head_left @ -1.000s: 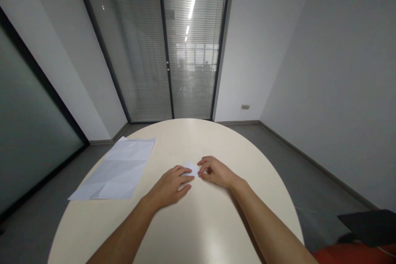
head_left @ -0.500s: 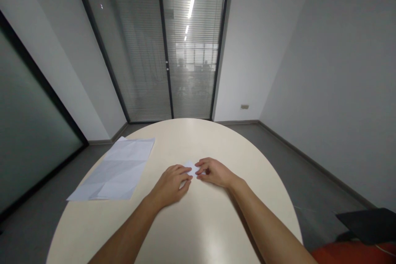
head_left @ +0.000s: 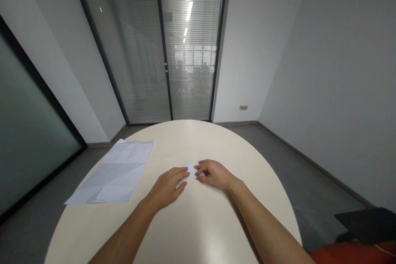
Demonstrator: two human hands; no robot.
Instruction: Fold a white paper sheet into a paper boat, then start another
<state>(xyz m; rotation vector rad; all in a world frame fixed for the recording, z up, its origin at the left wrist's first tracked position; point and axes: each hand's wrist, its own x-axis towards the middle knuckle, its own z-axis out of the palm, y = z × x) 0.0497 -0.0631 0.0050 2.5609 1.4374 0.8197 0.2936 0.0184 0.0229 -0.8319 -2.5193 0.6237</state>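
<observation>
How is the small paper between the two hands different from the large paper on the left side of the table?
The small paper is only a fraction of the size of the large paper.
The small paper is partly covered by fingers of the left hand and right hand; the large paper is untouched.
The large paper lies spread out with visible creases, while the small paper's folds cannot be made out.
Both look whitish.

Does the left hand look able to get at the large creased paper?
Probably yes: only tabletop shows between the left hand and the large creased paper, though its fingers are at the small paper piece.
</observation>
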